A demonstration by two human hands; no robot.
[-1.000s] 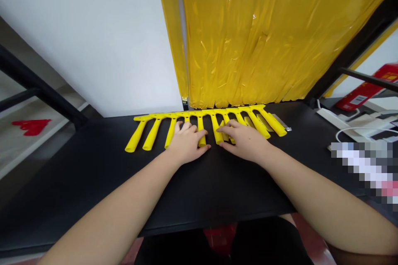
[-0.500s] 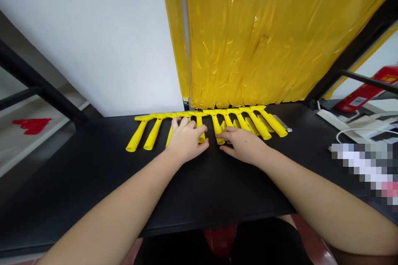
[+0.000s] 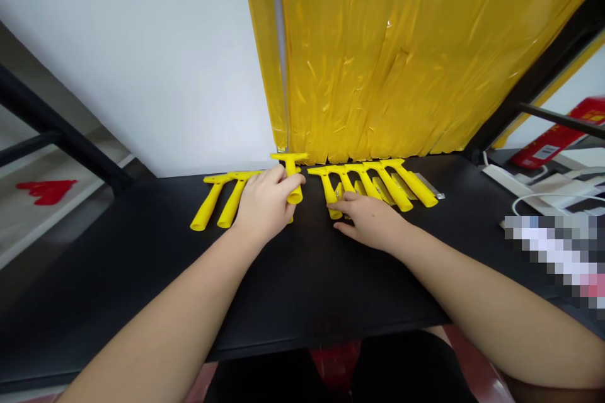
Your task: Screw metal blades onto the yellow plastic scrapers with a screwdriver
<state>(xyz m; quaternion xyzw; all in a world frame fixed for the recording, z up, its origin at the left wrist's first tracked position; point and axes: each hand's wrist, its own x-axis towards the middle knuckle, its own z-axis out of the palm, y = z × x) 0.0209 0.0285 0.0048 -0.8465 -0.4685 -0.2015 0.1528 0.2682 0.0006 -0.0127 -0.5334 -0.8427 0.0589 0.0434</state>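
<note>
My left hand point(image 3: 267, 204) is closed around a yellow T-shaped handle point(image 3: 293, 177), raised a little with its crossbar toward the wall. Beneath and beside that hand lie more yellow T-shaped handles; two at the left point(image 3: 231, 208) show clearly, others are partly hidden. My right hand point(image 3: 368, 217) rests on the table, its fingers and thumb loosely about the lower end of another yellow T-shaped handle point(image 3: 328, 189). Several similar handles point(image 3: 394, 189) lie side by side to its right, crossbars in a row. Flat pieces in clear wrapping point(image 3: 428, 186) show between and beside them.
The black table point(image 3: 283, 289) meets a white panel point(image 3: 155, 63) and a yellow film-covered panel point(image 3: 378, 56) at the back. White power strips and cables point(image 3: 529, 186) lie at the right, near a red package point(image 3: 553, 138). A red object point(image 3: 46, 191) is on a shelf at left.
My left hand has taken hold of one yellow handle and lifted it slightly out of the row, leaving a gap beside the right-hand group. My right hand has hardly moved.
</note>
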